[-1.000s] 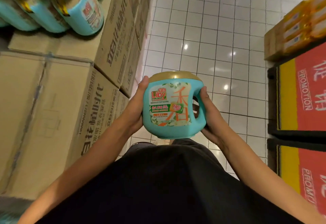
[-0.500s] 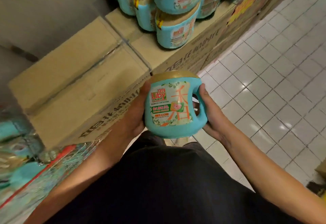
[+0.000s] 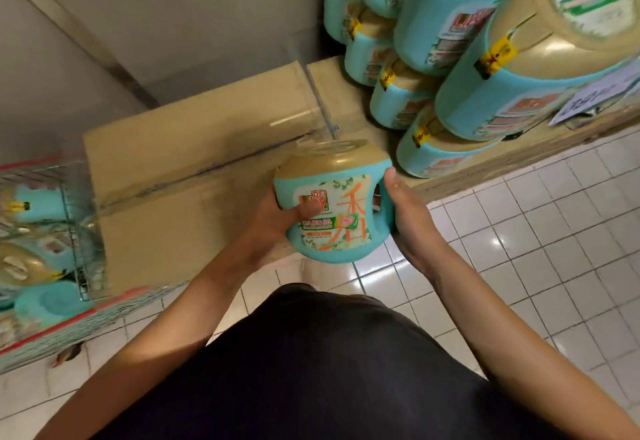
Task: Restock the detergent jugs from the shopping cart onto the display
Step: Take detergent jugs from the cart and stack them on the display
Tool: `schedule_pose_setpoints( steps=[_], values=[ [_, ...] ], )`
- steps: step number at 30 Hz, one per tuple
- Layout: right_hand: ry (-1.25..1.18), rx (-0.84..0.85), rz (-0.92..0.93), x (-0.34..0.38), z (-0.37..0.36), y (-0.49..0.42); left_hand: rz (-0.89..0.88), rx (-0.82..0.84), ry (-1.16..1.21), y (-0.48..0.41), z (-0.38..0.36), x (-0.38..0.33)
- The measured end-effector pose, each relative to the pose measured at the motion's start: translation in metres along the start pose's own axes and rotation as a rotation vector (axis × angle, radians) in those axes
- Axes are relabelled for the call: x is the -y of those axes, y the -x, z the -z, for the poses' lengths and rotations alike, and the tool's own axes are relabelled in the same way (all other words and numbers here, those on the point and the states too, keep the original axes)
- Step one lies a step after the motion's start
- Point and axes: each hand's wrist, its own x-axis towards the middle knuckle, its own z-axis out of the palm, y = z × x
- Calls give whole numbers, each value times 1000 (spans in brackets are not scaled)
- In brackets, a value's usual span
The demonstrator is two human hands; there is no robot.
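Head view.

- Jug (image 3: 334, 204): teal, gold cap, printed label toward the viewer. Held in the air between both hands, cap tipped away, handle on its right.
- Left hand (image 3: 277, 221): clasps the jug's left side; thumb pressed across the label, fingers wrapped out of sight behind.
- Right hand (image 3: 407, 217): clasps the handle side; thumb lies up along the handle, fingers hidden behind.
- Boxes (image 3: 194, 134): brown cardboard, taped, just beyond and left of the grip; the jug hangs over their near edge.
- Stack (image 3: 485, 68): matching jugs piled on the boxes, up and right of the grip, blurred.
- Price card (image 3: 595, 96): white, right of the stack, unreadable.
- Cart (image 3: 86, 266): wire with red trim, far left of the grip, more teal jugs inside.
- Floor (image 3: 536, 249): white tile, below and right of the grip.
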Motion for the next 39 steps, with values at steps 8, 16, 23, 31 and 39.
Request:
schedule_pose_setpoints(
  steps=[8,16,23,31,39],
  values=[
    [32,-129,150,-1,-10,-65,-332,-48,-231,-78,19,-16],
    [-12,-158,166,0,-23,-108,-380,7,-378,-130,42,-34],
    [-209,-104,29,5,-44,-160,-418,-80,-422,-164,57,-61],
    [-218,-89,19,36,-73,-211,-389,-87,-465,-210,85,-98],
    [-223,-109,-9,63,-91,-237,-420,-140,-468,-229,88,-121]
  ],
)
